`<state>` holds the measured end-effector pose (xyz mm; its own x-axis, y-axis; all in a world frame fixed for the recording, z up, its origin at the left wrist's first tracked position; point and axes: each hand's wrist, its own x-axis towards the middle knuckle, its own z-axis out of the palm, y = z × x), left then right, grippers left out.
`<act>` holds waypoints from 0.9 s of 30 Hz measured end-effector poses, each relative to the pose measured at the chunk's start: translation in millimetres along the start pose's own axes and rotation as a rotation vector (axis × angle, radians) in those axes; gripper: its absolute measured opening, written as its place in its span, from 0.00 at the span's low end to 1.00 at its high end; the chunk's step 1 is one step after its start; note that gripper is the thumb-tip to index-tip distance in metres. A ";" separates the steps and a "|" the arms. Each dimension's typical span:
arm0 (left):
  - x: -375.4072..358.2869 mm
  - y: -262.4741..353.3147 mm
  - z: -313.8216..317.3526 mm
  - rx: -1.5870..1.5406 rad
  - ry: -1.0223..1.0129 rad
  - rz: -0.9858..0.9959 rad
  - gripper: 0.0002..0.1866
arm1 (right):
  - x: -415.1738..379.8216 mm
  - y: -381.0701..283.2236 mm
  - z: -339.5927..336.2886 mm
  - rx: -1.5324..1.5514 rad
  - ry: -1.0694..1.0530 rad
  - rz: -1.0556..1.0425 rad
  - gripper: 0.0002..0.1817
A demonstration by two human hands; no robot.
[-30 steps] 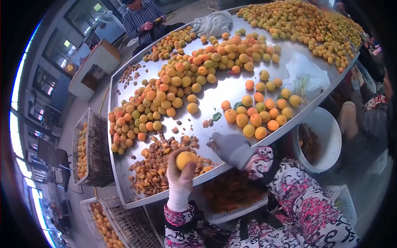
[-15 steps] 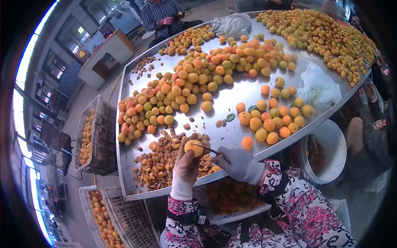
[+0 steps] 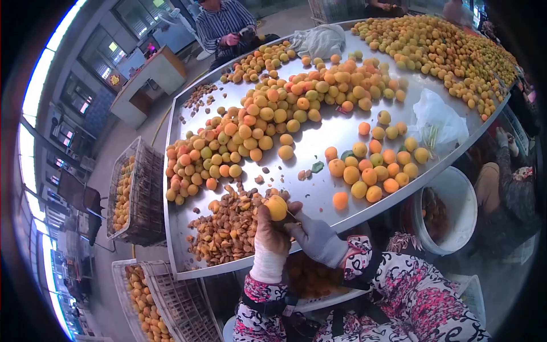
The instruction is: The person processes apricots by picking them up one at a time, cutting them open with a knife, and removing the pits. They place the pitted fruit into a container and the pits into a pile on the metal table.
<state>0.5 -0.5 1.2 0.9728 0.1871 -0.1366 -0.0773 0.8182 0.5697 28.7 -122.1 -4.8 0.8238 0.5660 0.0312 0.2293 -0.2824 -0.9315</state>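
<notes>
My left hand [image 3: 272, 235], its wrist wrapped in white, is closed around a yellow apricot [image 3: 276, 208] above the table's near edge. Beside it, my right hand [image 3: 319, 238] in a grey glove grips a small thin knife [image 3: 292, 216], whose blade meets the apricot's right side; the fingers hide most of the knife. Below and left of my hands lies a heap of brown pits and orange scraps [image 3: 225, 233]. Loose apricots [image 3: 373, 174] sit on the metal table to the right, and a long pile of apricots [image 3: 250, 125] stretches across the middle.
The metal table [image 3: 336, 137] has a raised rim. On it lie a clear plastic bag [image 3: 439, 117], a grey cloth [image 3: 319, 41] and a large apricot heap [image 3: 433, 51]. A white bucket [image 3: 461, 211] stands at right, crates [image 3: 137, 194] at left. A person in stripes [image 3: 222, 25] sits opposite.
Both hands have shifted slightly, the right one left and down, closer to the left. The apricot has turned in my left hand, and less of the blade shows.
</notes>
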 end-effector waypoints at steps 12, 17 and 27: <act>1.7 -15.1 7.1 0.079 0.108 0.074 0.26 | 1.0 -5.6 -9.3 -0.106 -0.011 0.018 0.18; -2.4 6.4 11.1 0.497 0.069 0.117 0.27 | 9.8 -5.8 -21.4 -0.103 -0.049 -0.004 0.18; -3.6 -13.8 25.3 0.215 0.196 0.084 0.27 | 2.1 -1.3 -0.2 -0.093 0.022 0.001 0.15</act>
<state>3.7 -26.2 14.4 0.9024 0.3682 -0.2238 -0.0875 0.6652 0.7416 30.3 -120.7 -3.4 0.8350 0.5489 0.0387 0.2747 -0.3547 -0.8937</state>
